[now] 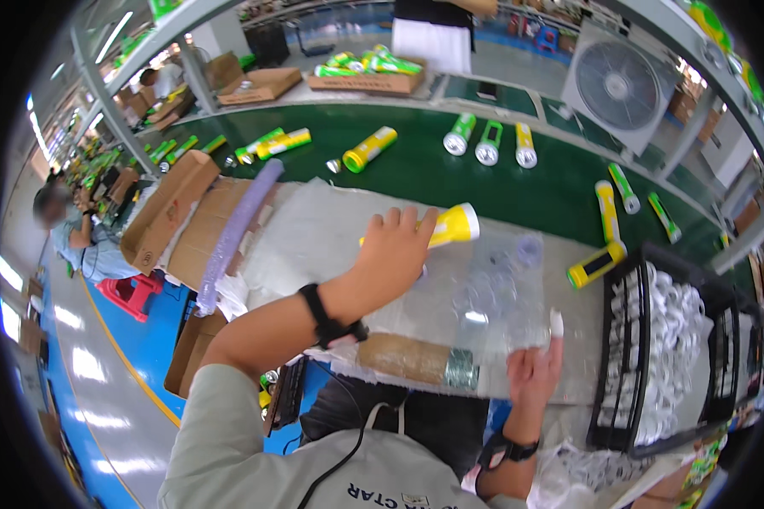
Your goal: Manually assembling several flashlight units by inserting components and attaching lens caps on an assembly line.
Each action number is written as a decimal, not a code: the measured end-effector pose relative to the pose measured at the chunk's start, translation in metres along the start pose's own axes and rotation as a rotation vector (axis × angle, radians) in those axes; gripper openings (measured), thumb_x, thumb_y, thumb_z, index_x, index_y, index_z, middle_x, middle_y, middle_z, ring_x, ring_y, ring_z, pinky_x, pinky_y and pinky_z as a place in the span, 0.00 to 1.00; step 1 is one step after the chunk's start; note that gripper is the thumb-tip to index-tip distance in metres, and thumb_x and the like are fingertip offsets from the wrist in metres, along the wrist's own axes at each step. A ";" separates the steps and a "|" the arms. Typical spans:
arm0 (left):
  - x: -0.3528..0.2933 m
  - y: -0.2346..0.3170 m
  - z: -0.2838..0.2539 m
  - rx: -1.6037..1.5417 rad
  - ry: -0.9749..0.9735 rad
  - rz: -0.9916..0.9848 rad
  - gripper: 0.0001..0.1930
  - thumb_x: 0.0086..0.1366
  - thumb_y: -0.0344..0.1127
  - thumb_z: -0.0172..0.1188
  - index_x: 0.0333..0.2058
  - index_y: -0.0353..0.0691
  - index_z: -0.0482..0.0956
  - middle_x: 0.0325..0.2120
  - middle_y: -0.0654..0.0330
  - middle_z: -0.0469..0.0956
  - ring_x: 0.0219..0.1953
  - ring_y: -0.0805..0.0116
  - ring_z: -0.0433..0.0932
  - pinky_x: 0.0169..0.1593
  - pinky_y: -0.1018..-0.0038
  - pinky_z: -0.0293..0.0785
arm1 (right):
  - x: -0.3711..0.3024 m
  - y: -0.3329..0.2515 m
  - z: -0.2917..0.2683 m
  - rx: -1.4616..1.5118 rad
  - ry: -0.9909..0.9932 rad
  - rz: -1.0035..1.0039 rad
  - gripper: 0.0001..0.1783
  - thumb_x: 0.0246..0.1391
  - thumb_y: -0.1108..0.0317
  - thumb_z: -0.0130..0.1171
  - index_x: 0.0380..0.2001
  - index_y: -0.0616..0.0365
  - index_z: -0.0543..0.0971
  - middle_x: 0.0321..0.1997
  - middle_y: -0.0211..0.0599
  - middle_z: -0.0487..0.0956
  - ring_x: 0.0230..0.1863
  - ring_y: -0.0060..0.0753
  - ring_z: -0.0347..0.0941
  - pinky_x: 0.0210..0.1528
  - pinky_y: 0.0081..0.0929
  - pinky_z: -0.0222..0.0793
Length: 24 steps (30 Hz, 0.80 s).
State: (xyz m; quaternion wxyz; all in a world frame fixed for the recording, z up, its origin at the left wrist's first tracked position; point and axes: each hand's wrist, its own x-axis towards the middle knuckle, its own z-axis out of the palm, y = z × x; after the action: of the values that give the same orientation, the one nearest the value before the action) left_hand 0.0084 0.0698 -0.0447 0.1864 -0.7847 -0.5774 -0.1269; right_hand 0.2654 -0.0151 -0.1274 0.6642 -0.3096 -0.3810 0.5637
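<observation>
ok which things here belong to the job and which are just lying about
Likely in the job:
yellow flashlight, in the left grip
other flashlights on the green surface
clear plastic pieces
black crate of white rings

Seemingly just lying about:
purple roll
red stool
fan

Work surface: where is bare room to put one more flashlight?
Free: pale sheet between purple roll and left hand; green belt between the row of three flashlights and the rightmost group.
Crowded: clear plastic pieces beyond right hand; black crate.
</observation>
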 end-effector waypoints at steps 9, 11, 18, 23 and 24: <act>0.133 -0.119 0.101 -0.635 0.049 -0.337 0.25 0.57 0.47 0.56 0.52 0.47 0.67 0.45 0.49 0.74 0.46 0.47 0.73 0.46 0.59 0.72 | -0.002 0.020 -0.019 0.062 0.102 0.023 0.41 0.54 0.66 0.55 0.65 0.62 0.46 0.13 0.29 0.64 0.14 0.24 0.61 0.21 0.22 0.63; 0.128 -0.178 0.129 -0.283 0.129 -0.546 0.29 0.55 0.48 0.58 0.53 0.43 0.66 0.46 0.46 0.73 0.50 0.48 0.71 0.52 0.58 0.68 | -0.003 0.021 -0.014 0.001 0.074 0.045 0.42 0.54 0.65 0.55 0.65 0.63 0.46 0.13 0.29 0.64 0.15 0.25 0.61 0.22 0.23 0.63; 0.083 -0.217 0.118 -0.243 -0.164 -0.495 0.27 0.47 0.46 0.64 0.47 0.42 0.73 0.48 0.48 0.69 0.45 0.48 0.74 0.47 0.63 0.72 | -0.005 0.014 -0.005 -0.158 0.082 0.095 0.46 0.52 0.57 0.58 0.64 0.65 0.45 0.16 0.32 0.67 0.20 0.28 0.65 0.27 0.25 0.65; 0.060 -0.163 0.005 -0.285 0.283 -0.079 0.24 0.48 0.29 0.63 0.47 0.44 0.72 0.40 0.50 0.68 0.39 0.49 0.73 0.40 0.63 0.73 | 0.011 -0.001 0.004 0.864 -0.142 0.118 0.42 0.56 0.35 0.39 0.66 0.45 0.48 0.48 0.46 0.70 0.51 0.46 0.64 0.55 0.48 0.57; 0.044 -0.144 -0.026 -0.290 0.260 -0.097 0.25 0.48 0.28 0.63 0.48 0.45 0.72 0.41 0.50 0.68 0.38 0.49 0.73 0.40 0.63 0.72 | 0.015 -0.012 0.021 0.935 -0.215 0.134 0.42 0.55 0.32 0.35 0.66 0.42 0.48 0.58 0.49 0.66 0.60 0.50 0.59 0.61 0.50 0.51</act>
State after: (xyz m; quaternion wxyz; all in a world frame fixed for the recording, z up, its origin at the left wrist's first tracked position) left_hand -0.1149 0.1337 0.0176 0.1382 -0.7515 -0.5613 -0.3180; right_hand 0.2548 -0.0026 -0.1045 0.6513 0.0581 -0.1325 0.7449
